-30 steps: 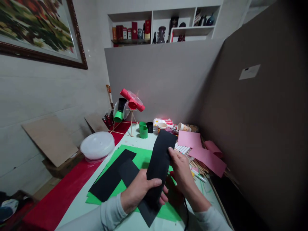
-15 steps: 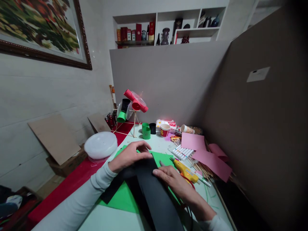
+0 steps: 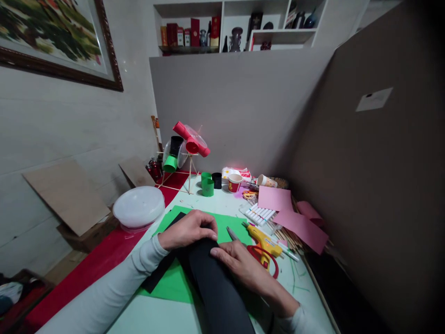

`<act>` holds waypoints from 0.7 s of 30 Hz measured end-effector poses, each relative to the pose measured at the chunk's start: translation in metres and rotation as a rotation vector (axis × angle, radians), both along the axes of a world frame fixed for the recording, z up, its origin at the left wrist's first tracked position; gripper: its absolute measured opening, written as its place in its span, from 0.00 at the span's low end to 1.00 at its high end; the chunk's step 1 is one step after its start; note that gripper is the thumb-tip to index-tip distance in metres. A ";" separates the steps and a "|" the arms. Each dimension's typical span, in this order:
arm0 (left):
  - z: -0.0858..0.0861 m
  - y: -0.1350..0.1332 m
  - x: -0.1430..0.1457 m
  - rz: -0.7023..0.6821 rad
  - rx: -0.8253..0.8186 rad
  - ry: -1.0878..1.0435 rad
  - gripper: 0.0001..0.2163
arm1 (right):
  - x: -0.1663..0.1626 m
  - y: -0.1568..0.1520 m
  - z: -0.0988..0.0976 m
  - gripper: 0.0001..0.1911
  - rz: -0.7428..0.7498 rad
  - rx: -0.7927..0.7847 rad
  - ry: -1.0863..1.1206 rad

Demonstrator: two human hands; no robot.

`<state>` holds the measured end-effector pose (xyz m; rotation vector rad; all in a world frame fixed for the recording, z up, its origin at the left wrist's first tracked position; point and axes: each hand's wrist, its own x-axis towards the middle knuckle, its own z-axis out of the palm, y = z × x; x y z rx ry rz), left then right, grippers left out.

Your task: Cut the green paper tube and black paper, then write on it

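The black sheet [image 3: 217,292] lies bowed on a green sheet [image 3: 174,285] on the desk [image 3: 222,204], its long axis running from 11 o'clock to 5 o'clock, the near end towards the person. The left hand [image 3: 187,229] sits at the far end, fingers curled down over that edge. The right hand [image 3: 239,266] lies flat on the sheet's 2 o'clock side, fingers together and pressing. A yellow glue gun [image 3: 264,240] lies at 2 o'clock, near the right hand. The mark on the red paper cup [image 3: 235,182] and the white label [image 3: 373,99] on the board are too small to read.
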<state>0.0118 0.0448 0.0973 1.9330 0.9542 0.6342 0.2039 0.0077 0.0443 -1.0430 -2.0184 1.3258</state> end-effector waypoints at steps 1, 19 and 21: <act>-0.001 0.000 0.000 0.001 0.006 -0.006 0.05 | -0.001 0.000 0.000 0.31 -0.005 -0.004 0.004; 0.019 0.054 -0.049 0.271 0.112 -0.098 0.10 | 0.014 0.007 0.006 0.25 -0.034 -0.173 0.172; 0.020 0.058 -0.053 0.296 0.117 -0.100 0.10 | 0.015 0.007 0.007 0.24 -0.035 -0.193 0.197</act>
